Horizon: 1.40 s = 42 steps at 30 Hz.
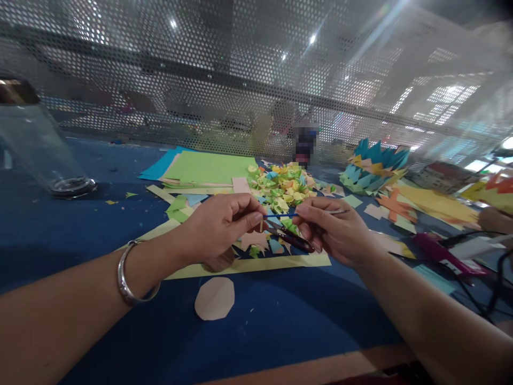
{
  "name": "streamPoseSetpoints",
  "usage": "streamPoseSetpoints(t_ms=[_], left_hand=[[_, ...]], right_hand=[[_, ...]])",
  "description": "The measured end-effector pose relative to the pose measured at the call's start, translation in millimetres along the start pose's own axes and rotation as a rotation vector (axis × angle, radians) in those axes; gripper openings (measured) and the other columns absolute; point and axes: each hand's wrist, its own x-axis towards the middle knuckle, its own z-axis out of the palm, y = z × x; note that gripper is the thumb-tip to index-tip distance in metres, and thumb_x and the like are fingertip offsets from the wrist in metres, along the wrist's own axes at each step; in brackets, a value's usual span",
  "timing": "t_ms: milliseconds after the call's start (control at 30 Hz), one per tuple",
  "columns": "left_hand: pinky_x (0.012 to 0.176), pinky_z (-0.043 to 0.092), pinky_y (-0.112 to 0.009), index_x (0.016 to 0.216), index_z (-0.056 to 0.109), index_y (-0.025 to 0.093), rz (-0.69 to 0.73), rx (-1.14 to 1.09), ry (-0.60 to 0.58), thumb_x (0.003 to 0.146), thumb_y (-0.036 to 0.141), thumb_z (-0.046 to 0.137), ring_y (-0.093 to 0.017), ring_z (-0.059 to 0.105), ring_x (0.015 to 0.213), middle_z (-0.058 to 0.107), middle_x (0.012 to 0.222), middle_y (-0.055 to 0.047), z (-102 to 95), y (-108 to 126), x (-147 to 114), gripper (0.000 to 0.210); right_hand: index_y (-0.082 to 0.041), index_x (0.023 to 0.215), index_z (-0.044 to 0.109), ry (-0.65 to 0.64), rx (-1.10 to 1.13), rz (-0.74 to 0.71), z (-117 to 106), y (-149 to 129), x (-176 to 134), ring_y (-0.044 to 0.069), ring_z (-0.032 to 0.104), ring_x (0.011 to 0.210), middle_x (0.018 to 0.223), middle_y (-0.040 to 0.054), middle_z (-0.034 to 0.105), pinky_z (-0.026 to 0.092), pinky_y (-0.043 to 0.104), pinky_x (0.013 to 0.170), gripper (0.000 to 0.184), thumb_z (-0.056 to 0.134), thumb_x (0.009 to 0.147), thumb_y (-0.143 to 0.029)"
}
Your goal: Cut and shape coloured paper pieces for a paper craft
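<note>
My left hand [230,222], with a silver bangle on the wrist, is closed in a pinch at the left end of a thin blue stick [280,215]. A small pale yellow strip shows just under its fingertips. My right hand [334,227] pinches the same stick farther right, and a thin greyish end sticks out past its fingers. The stick lies level between both hands. Below it, scissors [296,239] with dark red handles lie among paper scraps. A pale, roughly round paper piece [215,298] rests on the blue table in front.
Behind my hands are a heap of folded paper pieces [286,187] and stacked green sheets [212,168]. A clear bottle [44,144] stands left. A zigzag paper ring [374,168], a purple device [444,255] and cables are right. Perforated metal panels [200,69] rise behind.
</note>
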Motion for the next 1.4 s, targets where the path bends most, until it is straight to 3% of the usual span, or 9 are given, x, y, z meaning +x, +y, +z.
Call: streamPoseSetpoints(t_ms=[167, 567, 933, 1200, 1300, 1400], left_hand=[[0.078, 0.050, -0.028, 0.099, 0.062, 0.018, -0.032, -0.045, -0.032, 0.100, 0.038, 0.047, -0.015, 0.066, 0.085, 0.072, 0.094, -0.005, 1.4, 3.4, 0.3, 0.025], [0.079, 0.048, -0.030, 0.097, 0.060, 0.020, -0.045, 0.074, 0.017, 0.101, 0.036, 0.041, -0.017, 0.065, 0.088, 0.071, 0.097, -0.005, 5.2, 4.2, -3.4, 0.025], [0.071, 0.044, -0.028, 0.098, 0.065, 0.019, -0.078, 0.152, -0.043, 0.099, 0.038, 0.045, -0.017, 0.064, 0.080, 0.071, 0.090, -0.003, 2.3, 9.7, -2.0, 0.028], [0.070, 0.043, -0.026, 0.093, 0.067, 0.020, 0.000, 0.215, -0.057, 0.099, 0.034, 0.044, -0.016, 0.063, 0.075, 0.071, 0.084, -0.002, -0.4, 9.9, -1.8, 0.027], [0.071, 0.045, -0.027, 0.090, 0.065, 0.019, -0.014, 0.151, -0.066, 0.098, 0.034, 0.046, -0.015, 0.065, 0.074, 0.072, 0.084, -0.002, 0.0, 9.8, -0.4, 0.025], [0.076, 0.052, -0.028, 0.091, 0.063, 0.018, -0.122, -0.067, -0.122, 0.097, 0.035, 0.050, -0.016, 0.070, 0.081, 0.075, 0.090, -0.005, 0.9, 9.6, 1.4, 0.022]], right_hand=[[-0.017, 0.071, 0.071, -0.008, -0.027, 0.010, 1.0, -1.1, -0.1, 0.005, 0.047, 0.034, 0.053, -0.0011, 0.062, 0.033, 0.015, 0.032, 0.029, 0.071, 0.090, -0.040], [-0.016, 0.073, 0.072, 0.024, -0.084, 0.029, 1.6, 2.5, 0.0, 0.005, 0.047, 0.033, 0.050, -0.0011, 0.061, 0.035, 0.015, 0.032, 0.037, 0.070, 0.089, -0.049], [-0.016, 0.071, 0.070, 0.039, -0.096, 0.062, 2.7, 1.8, 1.0, 0.004, 0.046, 0.033, 0.050, -0.0016, 0.060, 0.033, 0.014, 0.032, 0.030, 0.075, 0.086, -0.041], [-0.016, 0.071, 0.069, 0.025, -0.100, 0.069, 1.3, 1.6, -0.5, 0.004, 0.046, 0.033, 0.050, -0.0012, 0.061, 0.032, 0.014, 0.032, 0.030, 0.075, 0.086, -0.041], [-0.016, 0.071, 0.069, 0.017, -0.087, 0.068, 1.8, 0.9, -0.1, 0.004, 0.046, 0.032, 0.050, -0.0014, 0.061, 0.033, 0.014, 0.032, 0.030, 0.075, 0.086, -0.041], [-0.016, 0.069, 0.068, 0.011, -0.079, 0.068, 2.6, -0.5, 0.1, 0.003, 0.046, 0.033, 0.051, -0.0013, 0.061, 0.033, 0.013, 0.032, 0.031, 0.076, 0.085, -0.041]])
